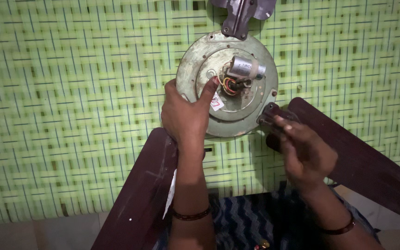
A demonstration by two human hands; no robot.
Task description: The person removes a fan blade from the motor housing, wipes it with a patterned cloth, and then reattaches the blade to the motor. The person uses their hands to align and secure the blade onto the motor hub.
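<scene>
A round grey-green ceiling fan motor housing (195,65) lies flat on a green woven mat (70,102). At its centre sit a silver cylindrical capacitor (246,68) and a bundle of coloured wires (230,85). My left hand (186,115) grips the housing's left rim, thumb pressed on its top face. My right hand (302,148), blurred, rests at the metal bracket (268,112) where a dark brown fan blade (362,166) joins the housing. Whether it holds anything is hidden. A second dark blade (140,194) runs down-left under my left wrist.
A third blade's grey metal bracket (239,16) pokes out at the top edge. A white paper strip (170,194) lies beside the left blade. Blue patterned cloth (246,222) covers my lap at the bottom. Pale floor (33,234) shows below the mat.
</scene>
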